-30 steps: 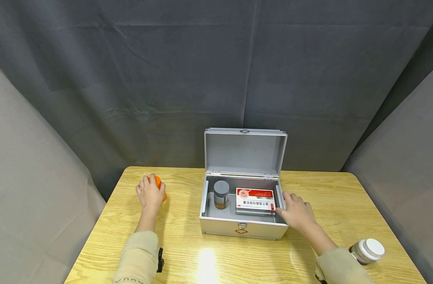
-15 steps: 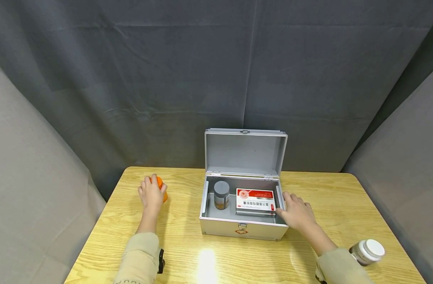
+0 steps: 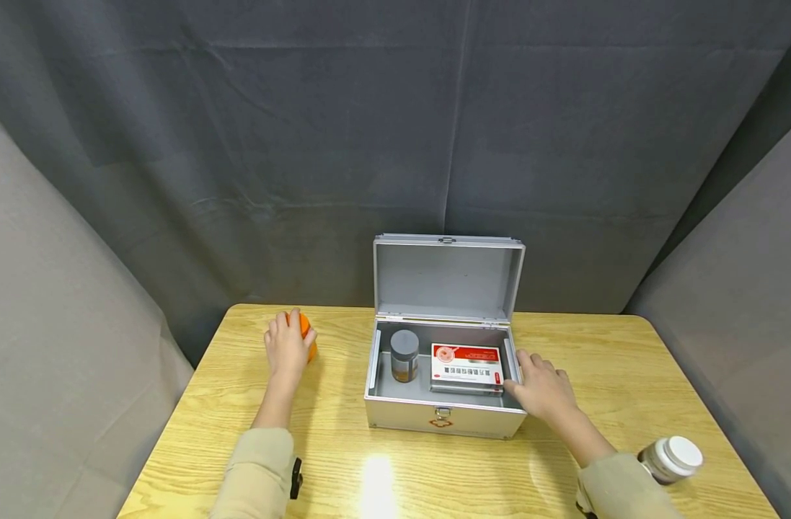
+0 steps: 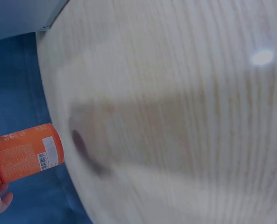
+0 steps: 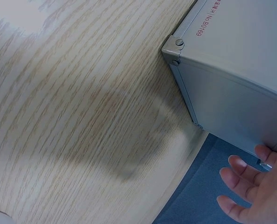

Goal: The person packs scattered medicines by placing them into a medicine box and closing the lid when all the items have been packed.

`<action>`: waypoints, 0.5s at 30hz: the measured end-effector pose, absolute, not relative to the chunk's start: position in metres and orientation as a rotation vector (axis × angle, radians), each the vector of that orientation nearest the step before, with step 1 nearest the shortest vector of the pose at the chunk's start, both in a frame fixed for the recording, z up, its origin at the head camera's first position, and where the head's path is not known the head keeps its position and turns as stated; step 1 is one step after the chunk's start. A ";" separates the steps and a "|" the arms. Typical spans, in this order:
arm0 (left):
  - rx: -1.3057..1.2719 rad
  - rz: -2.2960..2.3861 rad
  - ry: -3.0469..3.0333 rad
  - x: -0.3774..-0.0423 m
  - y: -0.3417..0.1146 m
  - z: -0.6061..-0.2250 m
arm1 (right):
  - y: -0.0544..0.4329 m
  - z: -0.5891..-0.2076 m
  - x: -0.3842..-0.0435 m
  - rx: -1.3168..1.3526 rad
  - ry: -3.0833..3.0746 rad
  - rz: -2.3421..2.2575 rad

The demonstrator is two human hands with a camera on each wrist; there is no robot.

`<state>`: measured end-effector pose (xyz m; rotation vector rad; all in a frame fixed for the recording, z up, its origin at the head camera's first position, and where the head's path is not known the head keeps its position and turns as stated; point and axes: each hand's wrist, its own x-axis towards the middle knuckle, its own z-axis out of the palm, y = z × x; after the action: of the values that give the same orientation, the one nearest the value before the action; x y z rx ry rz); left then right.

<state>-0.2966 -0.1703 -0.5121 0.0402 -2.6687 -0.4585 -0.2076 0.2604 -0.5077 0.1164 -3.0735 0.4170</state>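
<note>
An orange bottle [image 4: 28, 151] with a barcode label is held in my left hand [image 3: 288, 347]. In the left wrist view the bottle hangs above the wood surface, its shadow apart from it; the fingers are at its cap end. A silver case [image 3: 443, 418] stands with its lid up. Inside it are a grey-lidded jar [image 3: 404, 355] at left and a red-and-white medicine box [image 3: 466, 365] at right. My right hand [image 3: 544, 387] rests on the case's right rim, the thumb at the top edge. In the right wrist view its other fingers [image 5: 236, 179] are spread loosely beside the case wall.
A white-capped jar [image 3: 670, 460] stands at the front right of the wooden table [image 3: 330, 461], close to the right sleeve [image 3: 629, 486]. A dark grey curtain [image 3: 304, 180] hangs behind the case, and lighter cloth [image 3: 64, 346] flanks the table.
My left hand has moved slightly right and away from me with the orange bottle. The right hand, the case and its contents have stayed in place.
</note>
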 end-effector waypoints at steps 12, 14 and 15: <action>-0.108 -0.467 -2.597 -0.290 -0.148 -0.479 | 0.260 -0.507 -0.208 0.122 -3.065 0.422; -0.129 -0.466 -2.585 -0.288 -0.144 -0.473 | 0.260 -0.506 -0.208 0.124 -3.064 0.422; -0.138 -0.463 -2.579 -0.287 -0.142 -0.471 | 0.260 -0.506 -0.208 0.126 -3.063 0.422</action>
<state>-0.2872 -0.1424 -0.4708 -0.1378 -2.5788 -0.4635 -0.2075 0.2599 -0.5064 0.1258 -3.0631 0.4220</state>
